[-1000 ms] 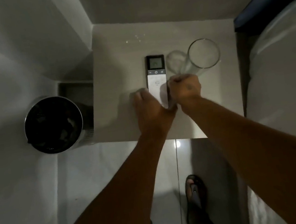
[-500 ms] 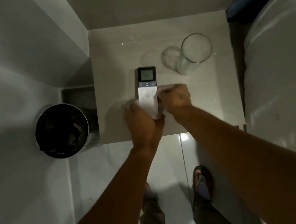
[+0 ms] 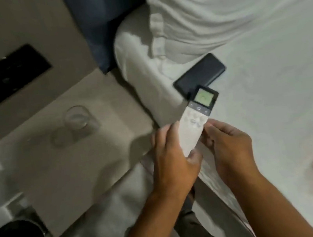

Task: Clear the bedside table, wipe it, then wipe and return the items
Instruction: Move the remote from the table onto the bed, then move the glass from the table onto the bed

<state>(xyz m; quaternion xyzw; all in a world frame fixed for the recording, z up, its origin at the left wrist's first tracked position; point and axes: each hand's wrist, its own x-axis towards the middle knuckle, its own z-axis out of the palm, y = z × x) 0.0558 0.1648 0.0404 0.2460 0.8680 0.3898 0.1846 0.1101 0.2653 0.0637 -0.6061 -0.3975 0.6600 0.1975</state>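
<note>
I've got both hands on the remote (image 3: 194, 124) over the bed (image 3: 271, 100), left hand (image 3: 171, 157) and right hand (image 3: 228, 145) fingers curled round its lower end; light, stiff, slick plastic, best gripped by edges.

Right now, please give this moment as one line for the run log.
phase: clearing | left hand + right hand: holding remote over bed | glass: on bedside table | dark phone: on bed

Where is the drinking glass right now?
The drinking glass stands on the bedside table, left of centre in the head view, near the table's back wall and well left of the hand-held remote.
</note>
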